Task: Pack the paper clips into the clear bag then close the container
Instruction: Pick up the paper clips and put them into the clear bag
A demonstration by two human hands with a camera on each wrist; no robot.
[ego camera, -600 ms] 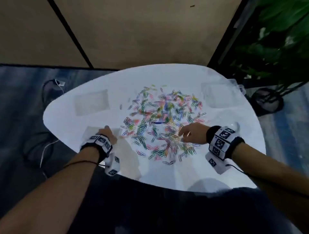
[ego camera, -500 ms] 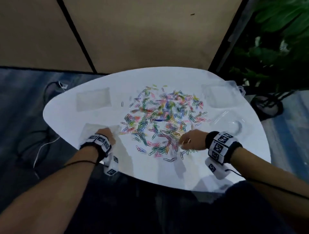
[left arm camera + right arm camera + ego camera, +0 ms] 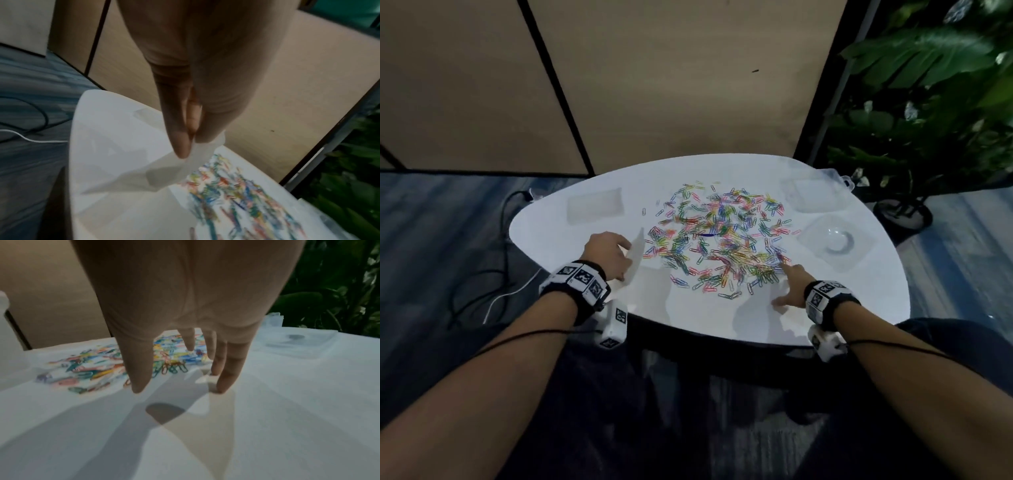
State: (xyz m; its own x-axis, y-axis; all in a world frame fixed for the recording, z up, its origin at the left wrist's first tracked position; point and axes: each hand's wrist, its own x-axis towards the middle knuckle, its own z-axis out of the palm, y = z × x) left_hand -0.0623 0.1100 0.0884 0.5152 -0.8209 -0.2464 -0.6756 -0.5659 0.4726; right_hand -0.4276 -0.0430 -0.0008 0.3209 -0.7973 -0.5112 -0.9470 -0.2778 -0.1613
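Observation:
A wide scatter of coloured paper clips (image 3: 719, 236) covers the middle of the white table (image 3: 705, 315). My left hand (image 3: 627, 256) is at the pile's left edge and pinches a clear bag (image 3: 636, 253) by one edge. In the left wrist view the bag (image 3: 164, 172) hangs from my thumb and fingers (image 3: 182, 146), lifted above the table, with the clips (image 3: 226, 186) just beyond. My right hand (image 3: 782, 284) is at the pile's near right edge, fingers spread. Its fingertips (image 3: 223, 386) touch the table beside the clips (image 3: 102, 369), and it holds nothing.
A clear plastic container (image 3: 815, 195) stands at the back right, with a clear lid-like piece (image 3: 837, 241) in front of it. Another flat clear bag (image 3: 595, 207) lies at the back left. A plant (image 3: 928, 102) and cables (image 3: 482, 291) lie off the table.
My left hand has lifted the clear bag off the table and brought it toward the pile. My right hand has uncurled, spread its fingers and shifted to the pile's right edge.

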